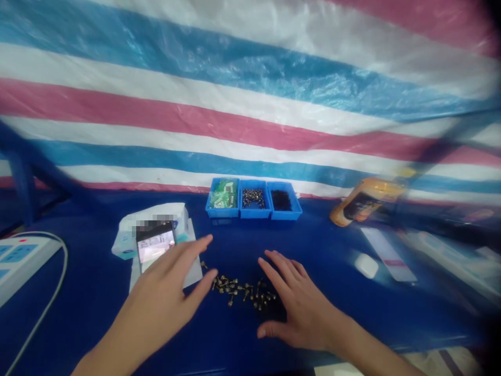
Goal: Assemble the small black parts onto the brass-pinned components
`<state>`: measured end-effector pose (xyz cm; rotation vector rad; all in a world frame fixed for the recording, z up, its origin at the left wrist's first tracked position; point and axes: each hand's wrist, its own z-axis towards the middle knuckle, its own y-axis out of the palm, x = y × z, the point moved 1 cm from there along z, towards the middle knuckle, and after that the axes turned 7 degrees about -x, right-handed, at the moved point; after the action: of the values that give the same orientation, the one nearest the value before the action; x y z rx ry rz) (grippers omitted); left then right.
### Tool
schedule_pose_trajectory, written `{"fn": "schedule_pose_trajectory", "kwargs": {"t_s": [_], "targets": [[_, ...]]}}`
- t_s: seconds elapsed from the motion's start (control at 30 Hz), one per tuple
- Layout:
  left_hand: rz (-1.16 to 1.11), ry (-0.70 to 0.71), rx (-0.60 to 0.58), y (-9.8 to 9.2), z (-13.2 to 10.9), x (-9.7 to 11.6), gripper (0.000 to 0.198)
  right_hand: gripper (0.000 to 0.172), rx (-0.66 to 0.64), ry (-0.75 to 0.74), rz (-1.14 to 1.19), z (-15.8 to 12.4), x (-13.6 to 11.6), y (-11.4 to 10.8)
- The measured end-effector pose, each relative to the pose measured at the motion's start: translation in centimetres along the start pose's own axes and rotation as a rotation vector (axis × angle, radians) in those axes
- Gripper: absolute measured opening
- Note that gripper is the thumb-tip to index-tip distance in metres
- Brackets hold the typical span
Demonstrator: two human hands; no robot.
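Left hand [166,282] and right hand [296,300] spread, flanking screws [234,282] toward worktop [238,243] front edge: likely light, stiff, best pinched mid-shank.

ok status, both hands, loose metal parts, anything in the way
Left hand open, nothing held. Right hand open, nothing held. Metal parts on table between them. Phone partly behind left hand.

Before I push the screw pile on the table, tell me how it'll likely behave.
The screw pile would probably scatter rather than slide together, since the pieces lie loose. Some may pivot or roll, as their heads look wider than their shanks. The smooth-looking table may let them skid.
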<state>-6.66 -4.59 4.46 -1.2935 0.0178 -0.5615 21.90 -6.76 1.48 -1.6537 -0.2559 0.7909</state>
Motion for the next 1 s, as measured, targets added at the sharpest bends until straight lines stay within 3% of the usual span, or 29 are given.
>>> {"fn": "schedule_pose_trajectory", "kwargs": {"t_s": [0.17,0.37,0.53,0.7,1.0], "targets": [[0.293,0.137,-0.029,4.7,-4.6,1.4,0.084,0.092,-0.015,0.009,-0.141,-1.4,-0.2,3.1],[0.335,0.154,-0.096,6.8,-5.0,1.2,0.089,0.081,-0.036,-0.016,-0.142,-0.3,-0.7,2.7],[0.287,0.239,-0.159,7.9,-3.7,1.6,0.08,0.075,-0.074,0.012,-0.111,0.6,-0.8,2.6],[0.196,0.318,-0.237,8.6,-0.8,2.5,0.067,0.068,-0.075,0.057,-0.109,1.9,-0.2,2.3],[0.079,0.291,-0.347,9.9,4.2,3.0,0.058,0.069,-0.121,0.036,-0.115,5.4,3.3,1.0]]}}
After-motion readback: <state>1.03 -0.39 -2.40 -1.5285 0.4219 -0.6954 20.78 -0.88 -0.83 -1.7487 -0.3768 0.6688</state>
